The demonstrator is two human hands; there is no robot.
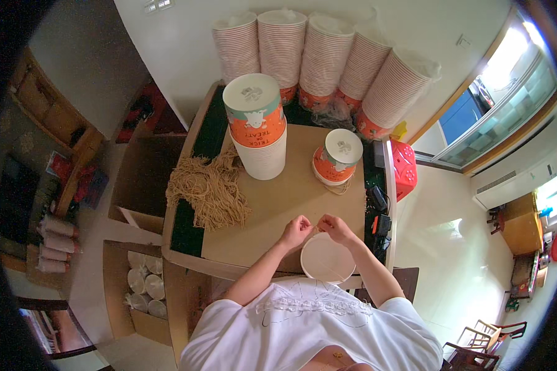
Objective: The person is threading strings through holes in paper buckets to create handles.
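Note:
A paper bucket [328, 260] stands at the near edge of the table, its round white inside facing up. Just past its far rim, my left hand [297, 230] and my right hand [334, 228] meet with fingers pinched together. A small tan bit, which looks like twine, shows between the fingertips, and a thin line crosses the bucket's inside. A loose heap of tan twine pieces [207, 188] lies to the left. Upside down behind the hands sit a short orange-and-green bucket [335, 162], with twine at its base, and a taller stack of buckets [257, 148].
Tall plastic-wrapped stacks of buckets [328, 55] line the wall at the back. A black device [377, 199] and an orange-and-black tool [381, 225] lie along the table's right edge. A red stool [403, 169] stands beyond. On the floor at left is a carton [151, 324] of wrapped rolls or cups.

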